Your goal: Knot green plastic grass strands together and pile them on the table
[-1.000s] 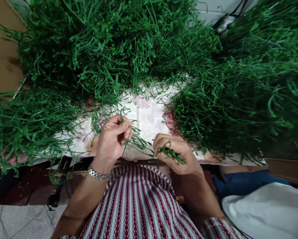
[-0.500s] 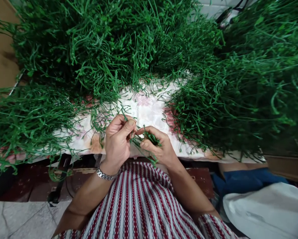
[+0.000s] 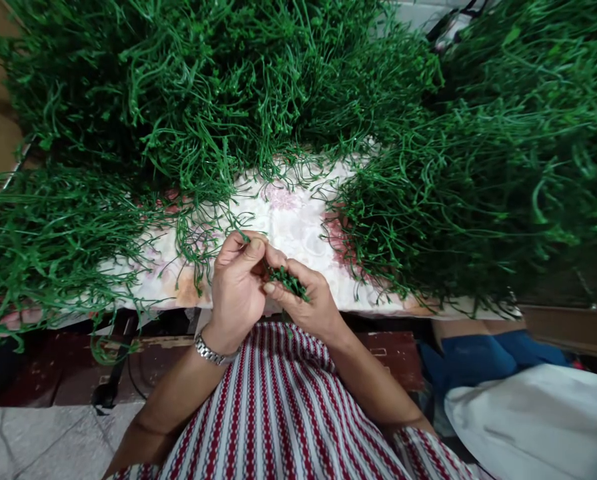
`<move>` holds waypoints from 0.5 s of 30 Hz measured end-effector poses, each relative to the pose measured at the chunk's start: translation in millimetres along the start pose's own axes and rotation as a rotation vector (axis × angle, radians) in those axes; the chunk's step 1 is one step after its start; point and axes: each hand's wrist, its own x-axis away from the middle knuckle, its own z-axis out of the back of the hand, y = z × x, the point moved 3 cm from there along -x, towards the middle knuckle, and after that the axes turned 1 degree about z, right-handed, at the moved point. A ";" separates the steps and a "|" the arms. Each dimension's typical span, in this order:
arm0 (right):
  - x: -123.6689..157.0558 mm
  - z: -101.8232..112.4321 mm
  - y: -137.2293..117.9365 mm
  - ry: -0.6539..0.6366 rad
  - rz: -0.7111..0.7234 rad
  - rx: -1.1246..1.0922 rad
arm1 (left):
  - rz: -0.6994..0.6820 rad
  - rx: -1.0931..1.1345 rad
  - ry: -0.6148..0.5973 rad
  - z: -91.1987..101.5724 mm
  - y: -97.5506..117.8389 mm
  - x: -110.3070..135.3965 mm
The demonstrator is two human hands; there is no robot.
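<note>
My left hand (image 3: 238,283), with a metal watch (image 3: 209,351) on its wrist, is closed in a pinch at the front of the table. A bit of thin green stem (image 3: 246,238) shows at its thumb and forefinger. Right beside it, my right hand (image 3: 312,303) is wrapped round a small bundle of green stems (image 3: 289,283), whose knobbly ends point up between thumb and fingers. The fingertips of both hands meet, and some are hidden behind the left hand. Loose green stems (image 3: 196,233) lie on the cloth just left of my hands.
Large heaps of plastic-looking green stems stand at the back (image 3: 188,87), right (image 3: 478,180) and left (image 3: 53,227) on a flowered tablecloth (image 3: 298,227). A person's knees in blue cloth (image 3: 478,357) and a white rounded thing (image 3: 533,417) are at lower right.
My right hand has moved left against my left hand. The bundle in it now looks more compact, with fewer stems sticking out below. The view has shifted slightly.
</note>
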 end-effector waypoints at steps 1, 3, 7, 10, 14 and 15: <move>1.0 0.6 -0.4 0.030 0.027 0.025 | 0.030 0.021 -0.006 0.8 0.0 -0.3; 4.1 1.1 -0.8 0.109 0.094 0.110 | 0.078 0.058 -0.014 2.2 0.2 -0.9; 11.6 0.0 -1.1 0.252 0.321 0.374 | 0.096 0.068 -0.017 2.6 3.1 -0.5; 12.9 1.1 -2.1 0.271 0.434 0.504 | 0.064 0.031 -0.013 2.0 6.8 1.3; 6.1 2.8 -6.5 0.120 0.373 0.547 | 0.039 0.028 -0.013 3.2 9.0 2.3; 4.4 2.6 -7.6 0.090 0.349 0.540 | 0.047 0.055 -0.012 3.9 9.3 1.6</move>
